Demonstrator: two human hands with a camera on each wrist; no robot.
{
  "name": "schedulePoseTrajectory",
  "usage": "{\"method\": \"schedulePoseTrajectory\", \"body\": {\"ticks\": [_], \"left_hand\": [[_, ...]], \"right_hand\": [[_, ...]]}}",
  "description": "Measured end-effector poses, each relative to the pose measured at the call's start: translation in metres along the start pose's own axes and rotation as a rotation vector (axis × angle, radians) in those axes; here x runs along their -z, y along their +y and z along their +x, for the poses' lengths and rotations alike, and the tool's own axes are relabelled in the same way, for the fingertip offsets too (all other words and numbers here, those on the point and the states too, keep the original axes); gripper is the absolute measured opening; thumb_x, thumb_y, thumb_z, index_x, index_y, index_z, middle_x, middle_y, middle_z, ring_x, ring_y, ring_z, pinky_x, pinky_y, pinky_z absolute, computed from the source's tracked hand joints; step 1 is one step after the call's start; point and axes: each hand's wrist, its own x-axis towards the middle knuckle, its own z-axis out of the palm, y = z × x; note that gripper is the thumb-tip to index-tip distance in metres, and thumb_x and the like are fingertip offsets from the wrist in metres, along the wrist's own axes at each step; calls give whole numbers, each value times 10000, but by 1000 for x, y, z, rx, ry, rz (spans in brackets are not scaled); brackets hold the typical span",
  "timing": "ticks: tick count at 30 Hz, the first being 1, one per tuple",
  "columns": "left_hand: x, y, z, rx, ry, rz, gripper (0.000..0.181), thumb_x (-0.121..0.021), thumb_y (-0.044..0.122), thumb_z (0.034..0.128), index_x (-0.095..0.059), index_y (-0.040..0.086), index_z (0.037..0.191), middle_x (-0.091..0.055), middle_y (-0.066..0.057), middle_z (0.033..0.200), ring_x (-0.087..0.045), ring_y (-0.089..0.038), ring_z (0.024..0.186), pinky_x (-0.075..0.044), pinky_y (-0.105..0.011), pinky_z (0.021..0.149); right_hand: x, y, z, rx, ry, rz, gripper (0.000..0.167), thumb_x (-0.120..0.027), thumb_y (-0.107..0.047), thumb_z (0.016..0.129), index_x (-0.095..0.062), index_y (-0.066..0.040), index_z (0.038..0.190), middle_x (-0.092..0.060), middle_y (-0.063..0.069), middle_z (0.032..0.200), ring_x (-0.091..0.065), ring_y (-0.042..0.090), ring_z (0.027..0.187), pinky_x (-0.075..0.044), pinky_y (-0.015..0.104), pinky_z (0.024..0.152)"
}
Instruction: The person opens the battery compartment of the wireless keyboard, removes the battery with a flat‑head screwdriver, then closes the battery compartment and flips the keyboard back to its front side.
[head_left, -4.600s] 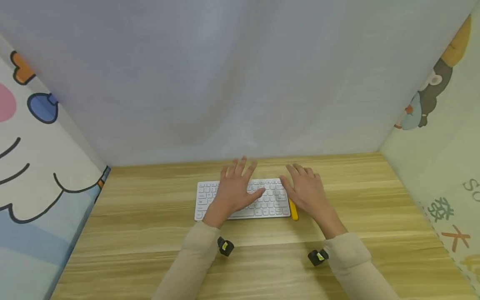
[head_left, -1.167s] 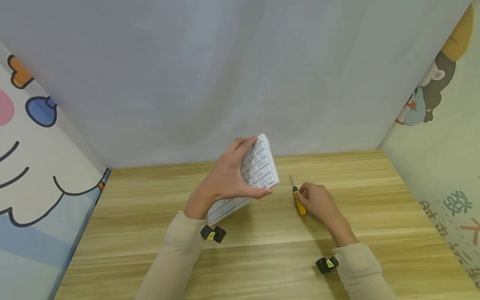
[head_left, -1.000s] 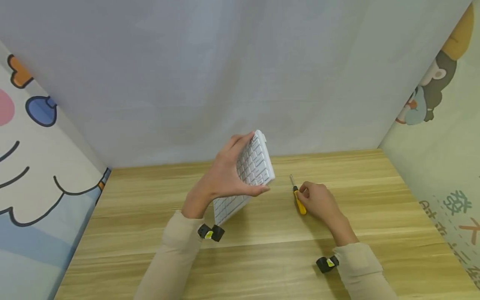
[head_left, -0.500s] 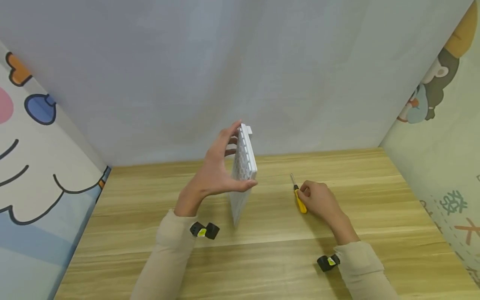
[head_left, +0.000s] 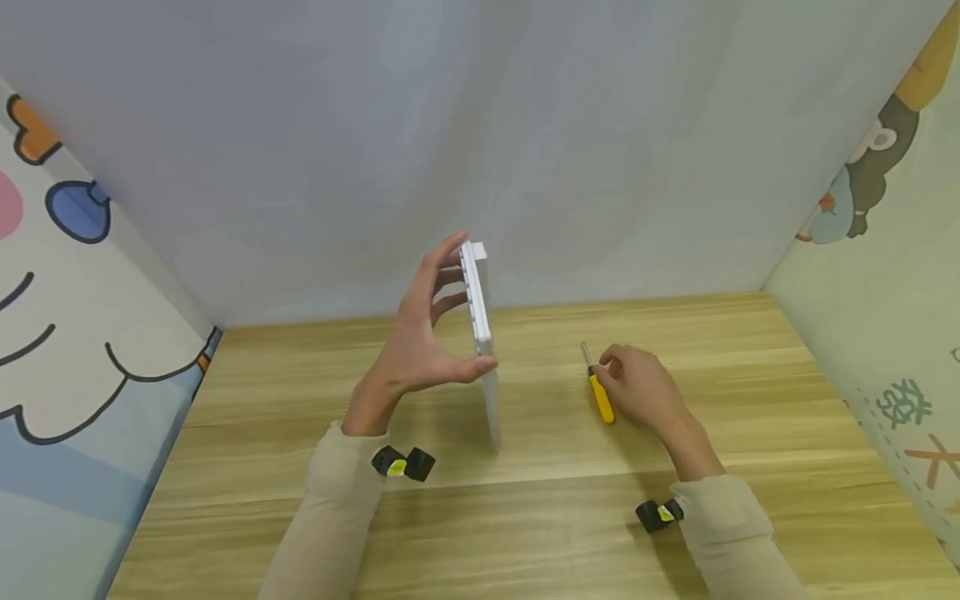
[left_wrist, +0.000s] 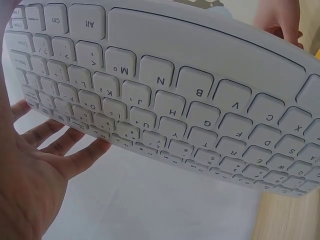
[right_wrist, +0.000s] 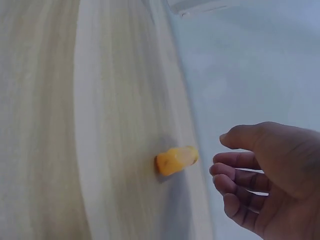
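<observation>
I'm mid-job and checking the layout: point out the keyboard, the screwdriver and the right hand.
Keyboard (left_wrist: pixel 170 106): left wrist view, on the keys near its middle.
Screwdriver (head_left: pixel 601 395): head view, on its yellow handle.
Right hand (head_left: pixel 642 386): head view, on the back of the hand.

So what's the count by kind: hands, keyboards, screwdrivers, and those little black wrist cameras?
Left hand and right hand: 2
White keyboard: 1
Yellow-handled screwdriver: 1
Left wrist camera and right wrist camera: 2
Total: 6
</observation>
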Motion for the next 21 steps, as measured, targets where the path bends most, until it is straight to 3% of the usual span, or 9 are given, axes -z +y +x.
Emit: {"method": "schedulePoseTrajectory", "body": {"ticks": [5,11,16,21], "left_hand": [[1,2,-1,-7,21,-27,1264,-894,569,597,-237,201,1613,-410,-156,1459,-510,-303,1315,-532,-501,1091],[1,4,-1,-17,42,-39,1297,-841,733,594,-224,223,1614,-406,-170,1455,-514,-306,1301,-537,-520,1074],[1,7,-1,-17,52,-41,1311,-828,759,592,-217,213,1616,-406,-182,1457,-516,-308,1298,-534,-529,1074],[2,10,-1,-11,54,-47,1318,-836,754,584,-214,220,1616,-404,-175,1466,-513,-314,1306,-529,-520,1084]], "right_hand": [[-2,-10,6,89,-25,74,379,-628,-302,1013,-668,-3,1241,-698,173,1095,-665,288,948,-584,461,824],[-4,-21,9,172,-177,209,659,-701,-440,952,-529,-55,1458,-602,202,1361,-612,360,1182,-545,537,964],[-11,-29,11,212,-273,248,857,-778,-518,863,-436,-113,1536,-551,168,1434,-556,374,1285,-510,567,1029],[-19,-37,14,237,-297,262,986,-864,-510,769,-408,-122,1553,-530,163,1458,-536,375,1313,-494,565,1065]]}}
